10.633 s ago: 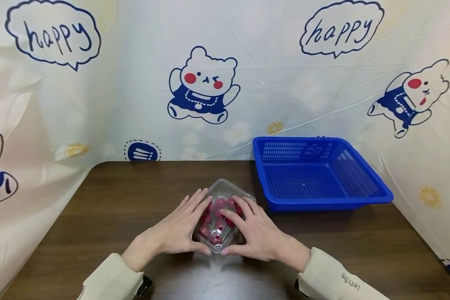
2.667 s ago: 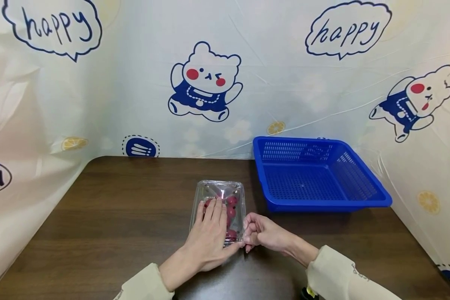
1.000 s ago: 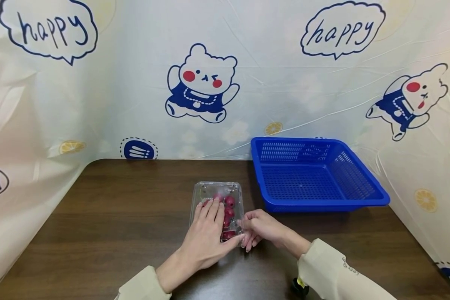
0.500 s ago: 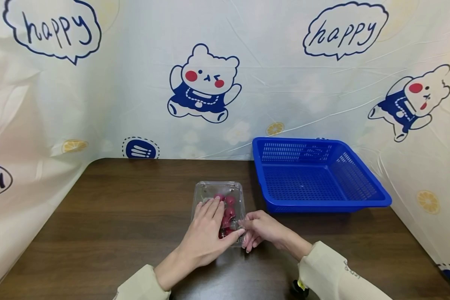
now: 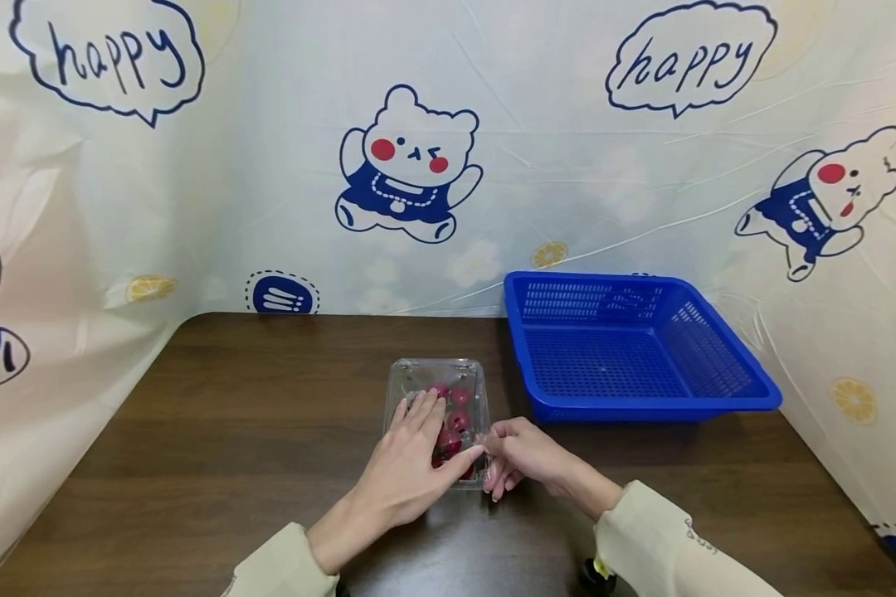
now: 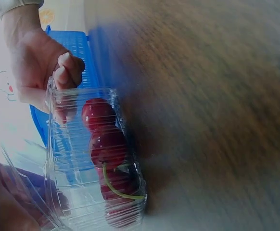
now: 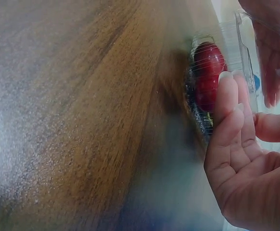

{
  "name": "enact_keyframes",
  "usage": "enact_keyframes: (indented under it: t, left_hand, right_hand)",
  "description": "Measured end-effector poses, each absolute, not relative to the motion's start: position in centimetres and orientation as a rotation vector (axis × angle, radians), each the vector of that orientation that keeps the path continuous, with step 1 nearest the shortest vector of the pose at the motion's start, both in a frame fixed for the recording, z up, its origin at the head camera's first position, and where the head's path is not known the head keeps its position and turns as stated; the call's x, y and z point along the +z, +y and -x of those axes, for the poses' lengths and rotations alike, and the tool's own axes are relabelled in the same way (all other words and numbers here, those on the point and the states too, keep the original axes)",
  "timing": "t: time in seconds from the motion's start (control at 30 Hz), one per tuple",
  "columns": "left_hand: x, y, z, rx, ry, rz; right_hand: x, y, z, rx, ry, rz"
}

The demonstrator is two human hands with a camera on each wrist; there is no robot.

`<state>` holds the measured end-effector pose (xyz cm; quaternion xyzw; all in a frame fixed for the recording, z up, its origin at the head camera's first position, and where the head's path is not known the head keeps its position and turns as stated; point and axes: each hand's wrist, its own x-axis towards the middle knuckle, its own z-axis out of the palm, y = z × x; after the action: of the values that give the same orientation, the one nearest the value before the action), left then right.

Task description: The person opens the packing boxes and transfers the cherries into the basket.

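A clear plastic clamshell box [image 5: 427, 375] of red cherries [image 5: 459, 420] lies on the table, its short side toward me. My left hand [image 5: 403, 464] rests on top with its fingers straight, its thumb reaching toward the near right corner. At that corner my right hand [image 5: 524, 453] pinches the rim, thumb above and curled fingers below, as the right wrist view of the fingers [image 7: 226, 98] shows. The lid [image 6: 22, 175] slants away from the box's rim in the left wrist view. A green stem [image 6: 112, 185] shows among the cherries. My left palm hides part of the fruit.
A blue plastic basket [image 5: 605, 365] with perforated walls stands at the back right of the brown wooden table [image 5: 231, 431]. Behind the table hangs a printed curtain [image 5: 291, 166], which also runs down both sides.
Since the oldest frame the box has turned from a diamond position to straight. My left hand has settled flat on it, and my right has moved to the corner. Lately the left thumb has shifted slightly forward.
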<state>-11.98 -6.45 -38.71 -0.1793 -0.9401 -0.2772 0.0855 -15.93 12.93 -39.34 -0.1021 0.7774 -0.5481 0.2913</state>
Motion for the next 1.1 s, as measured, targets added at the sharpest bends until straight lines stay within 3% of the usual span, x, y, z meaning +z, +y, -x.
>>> enact_keyframes:
  t: [1.1]
  left_hand:
    - [-38.32,-7.14,12.03,-1.160,-2.726,0.463]
  right_hand:
    - [-38.96,12.87,15.53,-1.438,2.096,0.243]
